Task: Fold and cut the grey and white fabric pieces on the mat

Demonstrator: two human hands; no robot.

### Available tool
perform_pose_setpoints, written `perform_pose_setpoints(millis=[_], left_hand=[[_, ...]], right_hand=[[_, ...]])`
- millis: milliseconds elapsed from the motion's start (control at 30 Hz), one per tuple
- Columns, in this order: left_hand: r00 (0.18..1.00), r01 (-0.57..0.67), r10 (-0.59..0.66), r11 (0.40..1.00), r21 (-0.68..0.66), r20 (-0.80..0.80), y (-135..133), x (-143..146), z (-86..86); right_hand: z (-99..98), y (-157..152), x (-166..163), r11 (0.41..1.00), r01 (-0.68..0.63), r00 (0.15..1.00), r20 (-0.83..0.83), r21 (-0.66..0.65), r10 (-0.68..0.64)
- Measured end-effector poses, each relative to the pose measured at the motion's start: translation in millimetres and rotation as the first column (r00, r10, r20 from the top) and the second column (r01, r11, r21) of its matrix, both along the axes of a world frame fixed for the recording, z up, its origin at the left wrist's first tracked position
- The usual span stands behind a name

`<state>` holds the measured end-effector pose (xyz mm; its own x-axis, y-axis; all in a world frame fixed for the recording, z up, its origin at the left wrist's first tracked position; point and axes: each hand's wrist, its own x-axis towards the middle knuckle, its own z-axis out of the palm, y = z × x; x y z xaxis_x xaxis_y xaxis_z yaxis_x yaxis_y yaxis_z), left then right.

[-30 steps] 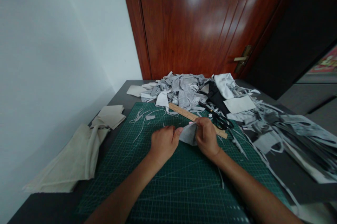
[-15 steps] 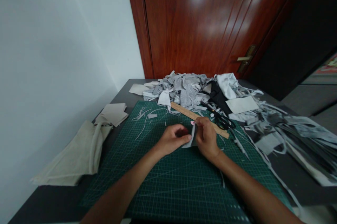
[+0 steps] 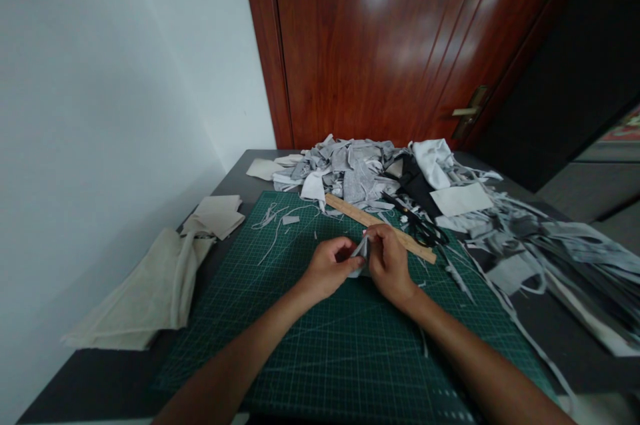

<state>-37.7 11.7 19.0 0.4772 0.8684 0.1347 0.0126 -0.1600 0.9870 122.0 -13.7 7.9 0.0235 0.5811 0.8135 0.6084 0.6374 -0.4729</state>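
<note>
Both of my hands meet over the green cutting mat (image 3: 320, 352). My left hand (image 3: 327, 270) and my right hand (image 3: 387, 262) each pinch a small grey fabric piece (image 3: 359, 253), which is folded up between the fingers. Most of the piece is hidden by my fingers. Just beyond my right hand lie a wooden ruler (image 3: 375, 220) and black scissors (image 3: 420, 226).
A heap of grey and white fabric scraps (image 3: 350, 168) fills the back of the dark table. Beige folded cloth (image 3: 150, 288) and beige squares (image 3: 217, 214) lie at the left. Long grey strips (image 3: 550, 238) spread to the right. A wooden door (image 3: 390, 38) stands behind.
The grey piece was spread wider between my hands a second ago. My hands have come together and the piece is now folded small between my fingers.
</note>
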Motion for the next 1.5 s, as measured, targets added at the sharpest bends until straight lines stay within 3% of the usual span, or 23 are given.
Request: perform_pose_setpoints(millis=[167,433,667,833,1000,1100,1233,1500], left_hand=[[0.986,-0.132,0.147,0.977,0.166,-0.084,-1.5,-1.0,1.7],[0.969,-0.068,0.141,0.941,0.332,-0.201,-1.7,-1.6,-9.7],[0.987,-0.077,0.101,0.981,0.180,-0.126,3.6,-3.3,-12.7],[0.980,-0.148,0.178,0.950,0.274,-0.090,5.3,-4.2,-13.6],[0.997,-0.076,0.072,0.971,0.229,0.024,0.0,-2.3,-7.6],[0.994,-0.105,0.108,0.966,0.234,0.000,-1.6,-1.9,-5.7],[0.975,-0.212,0.222,0.945,0.250,-0.010,0.9,-5.0,-3.9],[0.968,-0.234,0.202,0.938,0.254,0.147,4.2,-4.5,2.2]], right_hand=[[0.0,0.0,0.6,1.000,0.015,0.999,0.045,-0.019,-0.014],[4.3,7.8,14.5,0.990,0.143,0.988,0.055,-0.008,-0.142],[5.7,15.9,29.7,0.984,0.179,0.975,0.134,0.009,-0.179],[9.6,8.8,17.5,0.998,0.041,0.994,0.102,-0.046,-0.037],[7.7,-0.4,2.5,0.994,-0.071,0.990,0.119,-0.079,0.080],[5.5,-2.1,1.4,0.989,-0.117,0.981,0.142,-0.092,0.130],[3.4,-0.8,3.7,0.989,-0.103,0.984,0.133,-0.101,0.116],[4.3,-4.0,-0.5,0.989,-0.113,0.989,0.083,-0.096,0.121]])
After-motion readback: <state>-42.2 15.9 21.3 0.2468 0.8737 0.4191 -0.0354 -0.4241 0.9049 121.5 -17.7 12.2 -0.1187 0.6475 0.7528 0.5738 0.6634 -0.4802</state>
